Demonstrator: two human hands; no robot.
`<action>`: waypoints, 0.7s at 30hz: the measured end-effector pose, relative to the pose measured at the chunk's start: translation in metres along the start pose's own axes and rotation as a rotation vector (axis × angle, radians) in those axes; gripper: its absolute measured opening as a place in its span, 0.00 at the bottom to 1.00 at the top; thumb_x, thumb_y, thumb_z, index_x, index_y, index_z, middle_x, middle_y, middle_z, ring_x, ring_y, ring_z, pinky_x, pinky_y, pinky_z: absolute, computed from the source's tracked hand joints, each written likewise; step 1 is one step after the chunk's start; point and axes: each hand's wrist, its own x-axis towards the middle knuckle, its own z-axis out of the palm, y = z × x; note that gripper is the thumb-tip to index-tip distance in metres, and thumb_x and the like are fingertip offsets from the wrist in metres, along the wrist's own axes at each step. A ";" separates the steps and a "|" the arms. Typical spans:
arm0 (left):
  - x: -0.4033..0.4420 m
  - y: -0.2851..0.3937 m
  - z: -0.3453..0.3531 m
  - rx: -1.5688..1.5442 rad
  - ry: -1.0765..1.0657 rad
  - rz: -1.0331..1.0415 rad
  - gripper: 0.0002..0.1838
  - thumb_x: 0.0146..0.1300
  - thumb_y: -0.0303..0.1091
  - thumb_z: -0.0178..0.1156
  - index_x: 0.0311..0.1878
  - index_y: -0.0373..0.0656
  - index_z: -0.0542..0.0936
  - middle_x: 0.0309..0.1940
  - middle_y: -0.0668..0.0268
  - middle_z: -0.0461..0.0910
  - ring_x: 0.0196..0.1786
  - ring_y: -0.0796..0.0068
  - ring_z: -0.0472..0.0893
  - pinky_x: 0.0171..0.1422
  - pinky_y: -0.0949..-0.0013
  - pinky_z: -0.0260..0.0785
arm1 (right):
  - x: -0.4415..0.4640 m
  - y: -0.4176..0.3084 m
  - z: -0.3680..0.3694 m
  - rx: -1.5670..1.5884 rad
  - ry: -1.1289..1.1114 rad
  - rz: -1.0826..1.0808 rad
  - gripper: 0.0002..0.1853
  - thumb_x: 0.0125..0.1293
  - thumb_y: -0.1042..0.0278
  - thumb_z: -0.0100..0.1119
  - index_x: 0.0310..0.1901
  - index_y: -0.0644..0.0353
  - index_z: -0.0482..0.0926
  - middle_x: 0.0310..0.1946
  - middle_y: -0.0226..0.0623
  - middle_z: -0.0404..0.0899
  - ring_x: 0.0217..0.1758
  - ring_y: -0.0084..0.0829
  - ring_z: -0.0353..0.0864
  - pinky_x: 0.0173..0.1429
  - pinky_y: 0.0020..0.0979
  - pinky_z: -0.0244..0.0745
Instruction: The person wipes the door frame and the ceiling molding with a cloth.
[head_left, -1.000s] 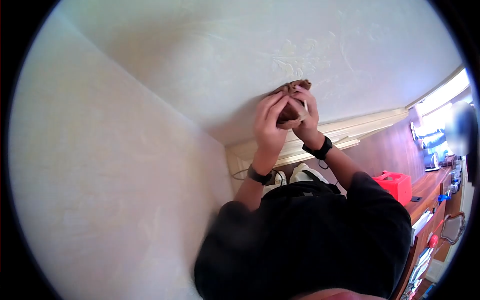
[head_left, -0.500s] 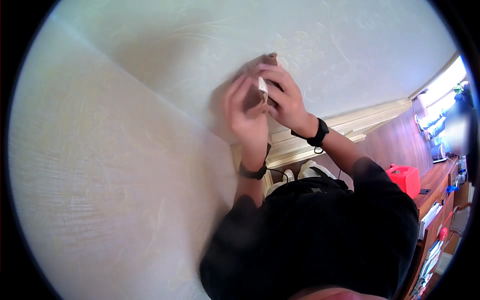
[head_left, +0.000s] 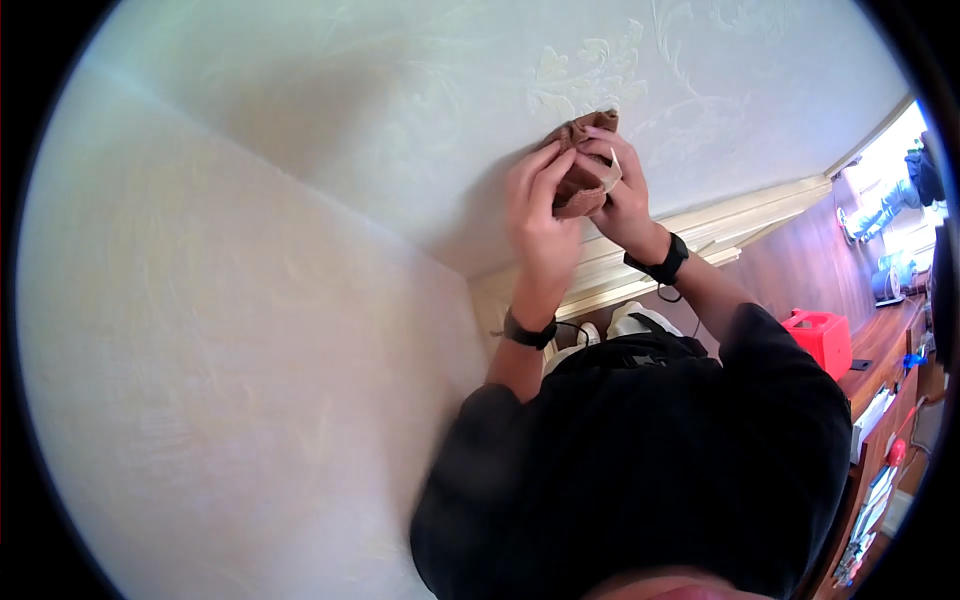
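A crumpled brown cloth (head_left: 580, 200) with a small white tag-like flap sticking out is bunched between both hands, close to the patterned wall. My left hand (head_left: 542, 215) pinches its left side, thumb and fingers closed on the fabric. On the other side, my right hand (head_left: 628, 205) grips the cloth with bent fingers, partly hidden by the folds. Part of the cloth pokes up past the right fingertips. Each wrist wears a black band.
A pale wall (head_left: 230, 330) meets the patterned wall (head_left: 480, 90) in a corner at left. Cream moulding (head_left: 780, 215) runs along the wall's base. At right, a red case (head_left: 820, 343) stands on a wooden surface with papers and small items. A person (head_left: 900, 185) is partly visible in the far background.
Both hands and the brown cloth have shifted right in view. More of the cloth shows now, opened out between the fingers.
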 end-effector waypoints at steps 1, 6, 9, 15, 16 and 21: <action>0.008 0.012 -0.004 -0.015 0.003 -0.005 0.24 0.45 0.25 0.72 0.50 0.41 0.81 0.51 0.61 0.79 0.54 0.58 0.77 0.57 0.62 0.72 | 0.007 0.001 0.005 0.025 -0.012 0.012 0.25 0.49 0.76 0.72 0.52 0.59 0.79 0.53 0.42 0.74 0.62 0.48 0.72 0.65 0.46 0.70; 0.046 0.019 -0.039 0.158 0.124 0.088 0.22 0.48 0.21 0.69 0.50 0.36 0.80 0.52 0.58 0.79 0.55 0.58 0.77 0.57 0.61 0.73 | 0.049 -0.012 0.035 -0.008 -0.016 -0.122 0.22 0.43 0.82 0.68 0.45 0.62 0.81 0.52 0.43 0.75 0.59 0.47 0.76 0.65 0.48 0.70; 0.042 0.007 -0.044 0.157 0.239 0.097 0.20 0.53 0.14 0.59 0.51 0.35 0.80 0.53 0.55 0.78 0.56 0.61 0.78 0.59 0.63 0.72 | 0.053 -0.016 0.052 0.072 -0.004 -0.169 0.23 0.43 0.81 0.68 0.46 0.61 0.80 0.49 0.41 0.76 0.59 0.48 0.75 0.65 0.50 0.69; 0.003 -0.028 -0.027 0.199 0.345 0.102 0.18 0.55 0.15 0.61 0.51 0.36 0.79 0.51 0.55 0.78 0.55 0.59 0.78 0.60 0.62 0.72 | 0.013 0.011 0.072 0.078 -0.033 -0.258 0.22 0.48 0.80 0.67 0.48 0.61 0.80 0.46 0.40 0.77 0.57 0.48 0.75 0.59 0.49 0.71; -0.006 -0.037 -0.022 0.210 0.355 0.110 0.18 0.55 0.16 0.62 0.51 0.36 0.79 0.51 0.55 0.78 0.55 0.58 0.78 0.60 0.62 0.72 | 0.003 0.018 0.074 0.079 -0.046 -0.267 0.21 0.49 0.79 0.65 0.48 0.61 0.81 0.46 0.40 0.77 0.57 0.47 0.75 0.59 0.49 0.71; -0.055 -0.077 -0.010 0.125 0.323 0.063 0.20 0.58 0.17 0.62 0.54 0.35 0.74 0.56 0.54 0.72 0.61 0.57 0.74 0.66 0.58 0.68 | -0.055 0.043 0.082 0.052 -0.135 -0.284 0.16 0.53 0.78 0.64 0.46 0.59 0.82 0.50 0.38 0.76 0.57 0.43 0.77 0.60 0.47 0.72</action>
